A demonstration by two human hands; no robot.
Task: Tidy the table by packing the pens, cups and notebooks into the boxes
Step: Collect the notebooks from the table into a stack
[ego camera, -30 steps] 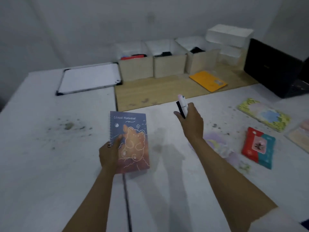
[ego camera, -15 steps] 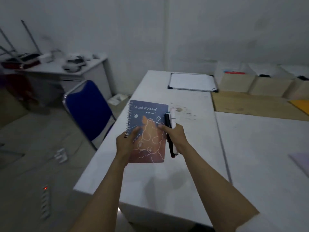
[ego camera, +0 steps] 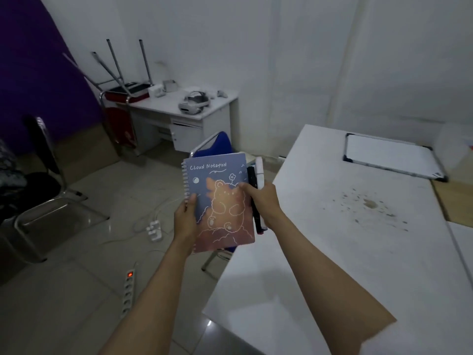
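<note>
The left hand (ego camera: 184,221) grips the notebook (ego camera: 218,201) at its spiral edge, off the worktop (ego camera: 332,252); the right hand (ego camera: 261,201) pinches the other edge with two pens (ego camera: 257,180). It seems light, stiff.

Small white whiteboard with a dark frame (ego camera: 391,157) flat on big white desk (ego camera: 345,252). Blue chair (ego camera: 221,144) beside it. White power strip with red light (ego camera: 128,288) on tiled floor (ego camera: 64,290). White headset (ego camera: 193,105) on small far desk (ego camera: 179,106).
</note>
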